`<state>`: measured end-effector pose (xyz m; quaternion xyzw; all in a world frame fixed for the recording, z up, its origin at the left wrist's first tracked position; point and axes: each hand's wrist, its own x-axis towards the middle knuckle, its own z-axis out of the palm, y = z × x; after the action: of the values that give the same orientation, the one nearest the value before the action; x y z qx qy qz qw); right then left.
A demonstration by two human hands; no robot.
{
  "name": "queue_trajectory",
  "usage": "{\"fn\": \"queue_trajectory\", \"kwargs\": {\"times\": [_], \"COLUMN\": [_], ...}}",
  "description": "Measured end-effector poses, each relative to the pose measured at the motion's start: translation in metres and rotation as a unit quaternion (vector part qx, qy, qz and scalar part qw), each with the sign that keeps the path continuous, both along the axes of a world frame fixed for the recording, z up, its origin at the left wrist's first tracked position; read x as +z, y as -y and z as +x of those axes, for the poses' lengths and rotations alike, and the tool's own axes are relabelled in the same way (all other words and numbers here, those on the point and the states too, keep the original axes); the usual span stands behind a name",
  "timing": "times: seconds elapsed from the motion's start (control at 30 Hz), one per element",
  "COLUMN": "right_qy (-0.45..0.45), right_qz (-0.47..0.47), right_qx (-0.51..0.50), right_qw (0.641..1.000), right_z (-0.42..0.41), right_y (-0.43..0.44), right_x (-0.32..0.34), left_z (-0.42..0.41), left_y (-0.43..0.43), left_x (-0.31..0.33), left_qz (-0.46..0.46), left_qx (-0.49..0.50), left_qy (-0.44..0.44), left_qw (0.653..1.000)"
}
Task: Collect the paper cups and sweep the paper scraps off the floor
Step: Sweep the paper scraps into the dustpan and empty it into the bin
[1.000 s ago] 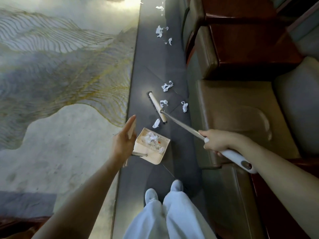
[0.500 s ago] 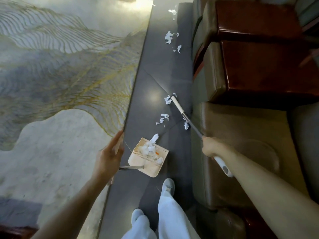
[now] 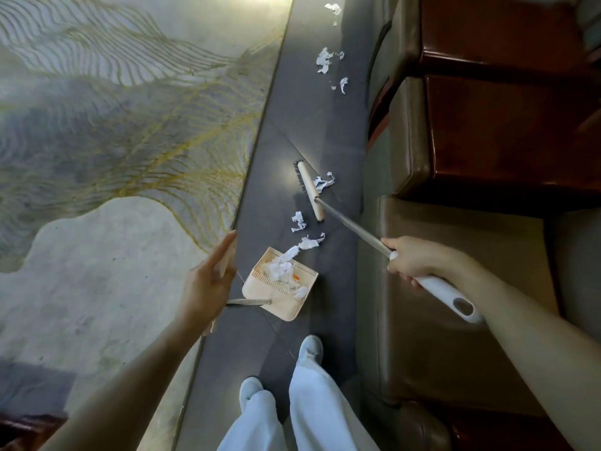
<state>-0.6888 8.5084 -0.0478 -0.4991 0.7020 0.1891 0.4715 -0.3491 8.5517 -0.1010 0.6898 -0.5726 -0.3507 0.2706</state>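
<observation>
Sweeping: right hand (image 3: 411, 263) curled round beige-headed metal broom (image 3: 309, 188).
Left hand (image 3: 208, 281): fingers gripping handle of beige plastic dustpan (image 3: 279, 288).
White torn paper scraps (image 3: 298, 222): featherlight, flimsy; brush gently, never pinch.

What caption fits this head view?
Right hand grips the broom amid paper scraps on the dark floor; left hand holds a part-filled dustpan.

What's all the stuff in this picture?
floor: dark grey strip, middle
dustpan: one, beige, on the floor, centre
paper scraps: several, white, along the floor, more in the dustpan
broom: one, beige head, metal pole, among the scraps
rug: one, grey with gold lines, left
sofa: one, brown, right
wooden furniture: red-brown, upper right
left hand: holds the dustpan handle
right hand: grips the broom
legs: two, pale blue trousers, white shoes, bottom
</observation>
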Motion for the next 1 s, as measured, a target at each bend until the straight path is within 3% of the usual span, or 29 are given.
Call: {"fn": "queue_trajectory", "kwargs": {"times": [0.13, 0.4, 0.57, 0.8, 1.0], "right_qy": [-0.040, -0.150, -0.099, 0.010, 0.019], "right_qz": [-0.040, -0.021, 0.028, 0.121, 0.105], "right_qx": [0.021, 0.206, 0.236, 0.111, 0.125], "right_qw": [0.998, 0.967, 0.966, 0.986, 0.986], "right_z": [-0.009, 0.002, 0.004, 0.005, 0.021], "right_y": [0.053, 0.134, 0.102, 0.039, 0.038], "right_x": [-0.010, -0.075, -0.086, -0.039, -0.004], "left_z": [-0.003, -0.012, -0.015, -0.048, -0.046], "left_y": [0.005, 0.018, 0.034, 0.090, 0.124], "left_x": [0.001, 0.000, -0.005, -0.004, -0.004], "left_qz": [-0.019, -0.033, -0.052, -0.043, -0.029], "left_qx": [-0.009, -0.019, -0.008, -0.002, -0.001], "left_qy": [0.003, 0.037, 0.034, -0.006, 0.000], "left_qw": [1.000, 0.999, 0.998, 0.999, 1.000]}}
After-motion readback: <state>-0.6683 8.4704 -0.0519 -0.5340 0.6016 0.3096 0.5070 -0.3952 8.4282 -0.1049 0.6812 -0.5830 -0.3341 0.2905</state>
